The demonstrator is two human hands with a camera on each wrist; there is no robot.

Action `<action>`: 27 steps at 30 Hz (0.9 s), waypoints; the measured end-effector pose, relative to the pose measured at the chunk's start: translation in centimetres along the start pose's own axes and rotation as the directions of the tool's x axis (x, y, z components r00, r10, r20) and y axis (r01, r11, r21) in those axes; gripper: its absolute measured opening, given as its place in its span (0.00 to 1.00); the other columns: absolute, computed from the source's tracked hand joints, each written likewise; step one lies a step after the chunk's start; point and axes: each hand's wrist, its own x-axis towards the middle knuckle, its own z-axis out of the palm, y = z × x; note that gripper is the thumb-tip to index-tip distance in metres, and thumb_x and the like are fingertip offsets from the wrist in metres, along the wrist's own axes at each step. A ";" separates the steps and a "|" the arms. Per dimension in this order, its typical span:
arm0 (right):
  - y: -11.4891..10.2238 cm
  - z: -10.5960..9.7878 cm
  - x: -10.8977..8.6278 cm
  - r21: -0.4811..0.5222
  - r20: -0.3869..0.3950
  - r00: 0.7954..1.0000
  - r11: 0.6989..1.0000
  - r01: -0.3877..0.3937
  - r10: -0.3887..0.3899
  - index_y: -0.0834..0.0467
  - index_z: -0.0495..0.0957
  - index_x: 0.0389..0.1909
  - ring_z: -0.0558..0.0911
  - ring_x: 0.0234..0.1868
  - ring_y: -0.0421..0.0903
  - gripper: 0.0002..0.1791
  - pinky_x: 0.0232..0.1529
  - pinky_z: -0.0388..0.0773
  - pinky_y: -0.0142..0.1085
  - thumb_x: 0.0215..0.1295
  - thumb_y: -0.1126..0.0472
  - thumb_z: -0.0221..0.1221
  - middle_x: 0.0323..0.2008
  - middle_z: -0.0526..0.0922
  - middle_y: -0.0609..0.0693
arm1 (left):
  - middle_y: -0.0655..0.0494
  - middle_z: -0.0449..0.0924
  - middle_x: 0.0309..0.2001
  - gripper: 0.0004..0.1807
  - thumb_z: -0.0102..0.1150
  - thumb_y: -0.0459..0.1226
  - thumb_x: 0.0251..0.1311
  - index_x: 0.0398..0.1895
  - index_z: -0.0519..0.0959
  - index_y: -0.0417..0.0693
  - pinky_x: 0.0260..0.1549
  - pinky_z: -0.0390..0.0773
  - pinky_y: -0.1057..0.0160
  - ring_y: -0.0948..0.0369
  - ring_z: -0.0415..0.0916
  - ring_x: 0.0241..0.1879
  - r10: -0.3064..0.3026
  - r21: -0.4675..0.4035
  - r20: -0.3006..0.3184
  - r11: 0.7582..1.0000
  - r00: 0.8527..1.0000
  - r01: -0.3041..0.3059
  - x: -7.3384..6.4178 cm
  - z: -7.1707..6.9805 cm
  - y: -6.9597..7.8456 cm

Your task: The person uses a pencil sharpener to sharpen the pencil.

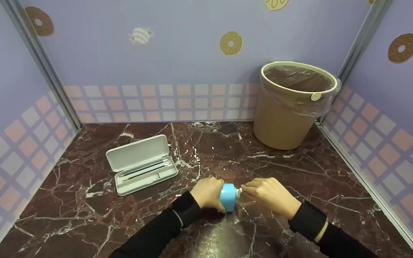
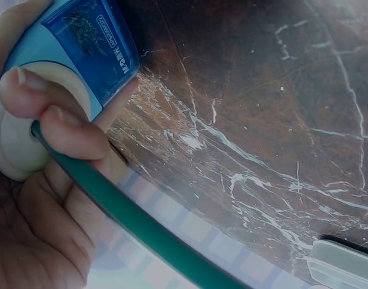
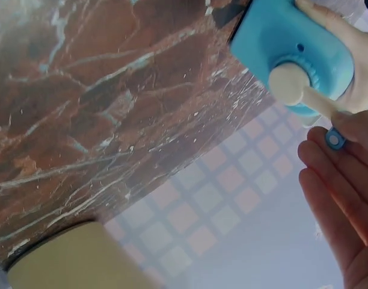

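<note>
sharpener (image 1: 228, 197), light blue: located to the right of the open pencil case (image 1: 138, 152) and closer to you than it. key relation: the crank (image 3: 316, 101) end faces away from the case, while the green pencil (image 2: 142, 223) extends from the opposite end, on the case side. your left hand (image 1: 208, 193) is nearer the case; it is wrapped round the sharpener, with fingertips curled in beside the pencil at the cream-coloured end. whether these fingertips also pinch the pencil cannot be determined. your right hand (image 1: 273, 195) is on the side farther from the case; thumb and forefinger pinch the crank handle, and the remaining fingers extend with nothing in them. whether the sharpener touches the tabletop (image 1: 299, 186) cannot be determined. the bin (image 1: 281, 122) stands to the right of the case and farther from you, well apart from both hands.
</note>
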 end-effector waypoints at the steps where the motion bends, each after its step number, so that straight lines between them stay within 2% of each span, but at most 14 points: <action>1: 0.2 0.1 0.2 -0.009 -0.004 1.000 1.000 -0.007 0.007 0.56 0.89 0.38 0.87 0.30 0.40 0.12 0.29 0.82 0.32 0.52 0.61 0.74 0.32 0.90 0.46 | 0.53 0.87 0.33 0.34 0.85 0.54 0.28 0.39 0.81 0.46 0.33 0.84 0.58 0.56 0.83 0.32 0.005 0.004 -0.002 1.000 1.000 -0.005 0.0 0.0 0.0; 8: 1.3 1.6 1.0 -0.008 0.035 0.996 0.997 -0.081 0.081 0.57 0.87 0.37 0.85 0.27 0.42 0.08 0.25 0.80 0.35 0.57 0.61 0.71 0.30 0.89 0.47 | 0.54 0.87 0.34 0.35 0.85 0.54 0.29 0.39 0.81 0.46 0.31 0.84 0.59 0.57 0.83 0.31 0.030 0.009 0.004 0.999 1.000 -0.030 -0.1 -0.1 0.1; 17: 1.7 3.1 1.2 0.051 0.084 0.985 0.987 -0.152 0.148 0.57 0.88 0.40 0.86 0.28 0.44 0.10 0.26 0.82 0.37 0.57 0.65 0.71 0.32 0.90 0.49 | 0.54 0.87 0.35 0.36 0.85 0.55 0.29 0.40 0.81 0.46 0.31 0.84 0.57 0.56 0.84 0.32 0.018 0.027 0.008 0.999 1.000 -0.018 -0.2 0.0 -0.1; 27: 1.7 4.9 1.1 0.078 0.146 0.967 0.972 -0.224 0.211 0.55 0.88 0.35 0.86 0.25 0.45 0.03 0.24 0.80 0.40 0.62 0.63 0.68 0.28 0.89 0.48 | 0.55 0.87 0.34 0.36 0.85 0.56 0.29 0.40 0.81 0.46 0.31 0.84 0.58 0.58 0.84 0.31 0.011 0.021 0.007 1.000 1.000 -0.011 0.0 0.2 0.0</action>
